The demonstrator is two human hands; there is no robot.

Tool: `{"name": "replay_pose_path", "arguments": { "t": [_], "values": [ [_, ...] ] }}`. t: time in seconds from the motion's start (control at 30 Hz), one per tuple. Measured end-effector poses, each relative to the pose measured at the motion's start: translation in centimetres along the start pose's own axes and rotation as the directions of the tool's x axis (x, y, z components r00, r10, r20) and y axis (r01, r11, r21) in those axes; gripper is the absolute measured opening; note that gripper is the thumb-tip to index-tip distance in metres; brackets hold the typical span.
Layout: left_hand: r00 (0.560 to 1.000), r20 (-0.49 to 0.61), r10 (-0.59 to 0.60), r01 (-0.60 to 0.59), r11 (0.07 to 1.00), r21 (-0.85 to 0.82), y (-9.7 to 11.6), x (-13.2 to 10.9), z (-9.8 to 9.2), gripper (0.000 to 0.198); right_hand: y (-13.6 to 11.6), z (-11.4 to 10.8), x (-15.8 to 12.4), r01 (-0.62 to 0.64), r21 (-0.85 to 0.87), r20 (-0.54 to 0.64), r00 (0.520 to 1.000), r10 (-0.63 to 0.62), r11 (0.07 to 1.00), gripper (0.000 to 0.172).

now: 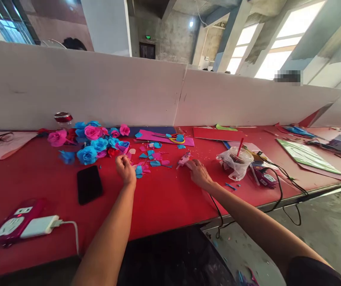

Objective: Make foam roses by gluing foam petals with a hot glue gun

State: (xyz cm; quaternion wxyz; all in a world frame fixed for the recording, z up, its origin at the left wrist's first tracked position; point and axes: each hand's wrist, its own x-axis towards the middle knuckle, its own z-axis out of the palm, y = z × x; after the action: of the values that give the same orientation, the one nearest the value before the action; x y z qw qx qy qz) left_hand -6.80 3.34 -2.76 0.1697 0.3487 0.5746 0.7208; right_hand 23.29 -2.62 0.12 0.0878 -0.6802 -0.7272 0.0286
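Note:
My left hand (pixel 124 167) is curled in a pinch on the red table (pixel 164 194), just left of loose blue and pink paper petals (pixel 152 159); what it pinches is too small to name. My right hand (pixel 198 171) is closed round the handle of a pink-and-white glue gun (pixel 184 159) that lies on the table, nozzle pointing away. A cluster of finished pink and blue paper roses (pixel 91 141) lies beyond my left hand.
A black phone (pixel 89 184) lies near the left hand. A pink power strip with a white charger (pixel 21 224) sits front left. A plastic cup in a bag (pixel 238 161), scissors (pixel 175 138), paper sheets and cables lie right. White partition boards (pixel 99 91) back the table.

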Motion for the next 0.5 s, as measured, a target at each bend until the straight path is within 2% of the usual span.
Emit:
{"name": "replay_pose_path", "arguments": {
  "t": [0.17,0.3,0.4,0.5],
  "values": [
    [0.999,-0.028,-0.028,0.028,1.000,-0.005,0.2,0.4,-0.3,0.015,0.8,0.2,0.7,-0.002,-0.008,0.001,1.000,0.002,1.000,0.043],
    [0.995,-0.043,-0.090,0.089,0.996,-0.020,0.0,0.6,-1.0,0.014,1.5,-0.1,1.3,0.010,-0.024,0.016,1.000,-0.010,1.000,0.041],
    [0.990,-0.050,-0.133,0.131,0.991,-0.032,-0.5,-0.3,-1.2,0.010,1.9,-0.3,1.3,0.018,-0.025,0.032,0.999,-0.018,1.000,0.041],
    [0.982,-0.035,-0.185,0.182,0.980,-0.075,-0.4,-1.6,-0.5,0.010,1.9,-0.2,1.2,0.016,-0.025,0.031,0.999,-0.015,1.000,0.040]
  ]
}}
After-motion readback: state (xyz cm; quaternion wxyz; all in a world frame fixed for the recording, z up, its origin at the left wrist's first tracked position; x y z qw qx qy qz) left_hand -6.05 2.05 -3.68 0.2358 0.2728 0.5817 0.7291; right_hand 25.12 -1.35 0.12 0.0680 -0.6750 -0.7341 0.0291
